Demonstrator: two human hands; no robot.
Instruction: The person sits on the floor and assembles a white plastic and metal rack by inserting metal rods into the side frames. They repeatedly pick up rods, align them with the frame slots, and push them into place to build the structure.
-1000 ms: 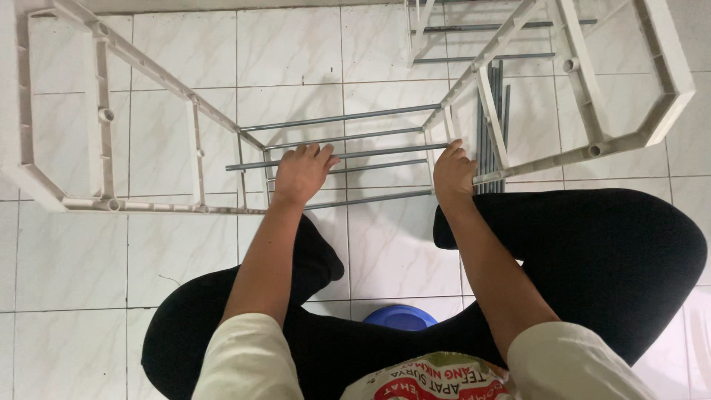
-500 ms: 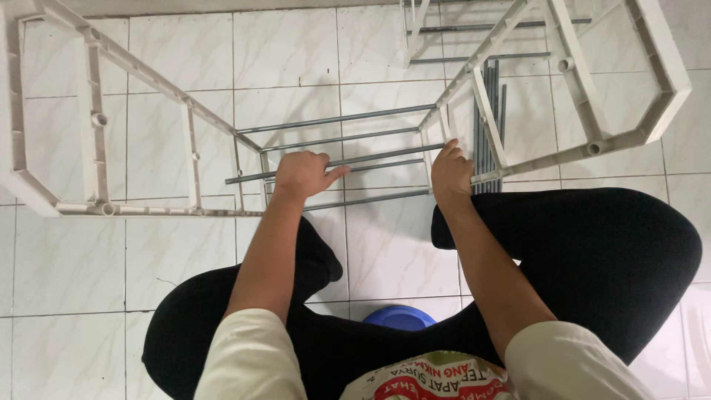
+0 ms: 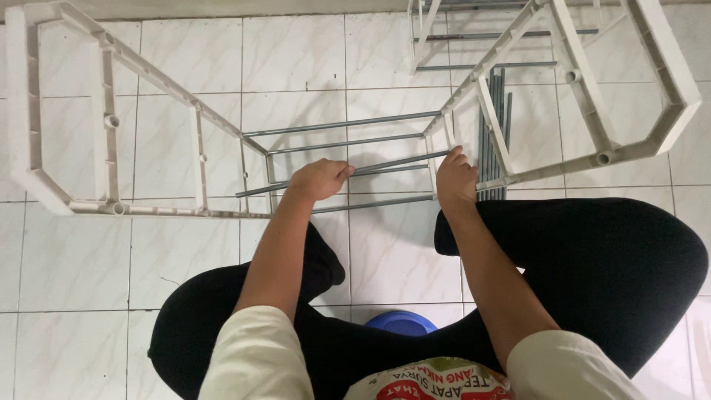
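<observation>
A white plastic rack lies on the tiled floor, with a left side frame [image 3: 111,126] and a right side frame [image 3: 592,96] joined by thin grey metal rods [image 3: 341,124]. My left hand [image 3: 320,179] is curled around one loose, slanted rod [image 3: 392,163] near the left frame. My right hand [image 3: 456,178] rests on the right frame's lower edge, at that rod's other end. My legs in black trousers are folded beneath the rack.
A bundle of spare grey rods [image 3: 495,111] lies under the right frame. Another white frame part [image 3: 429,33] sits at the top. A blue round object [image 3: 402,323] shows between my legs. White floor tiles [image 3: 296,52] surround everything.
My left hand has closed from flat fingers into a grip on the slanted rod and shifted it. My right hand stays at the right frame.
</observation>
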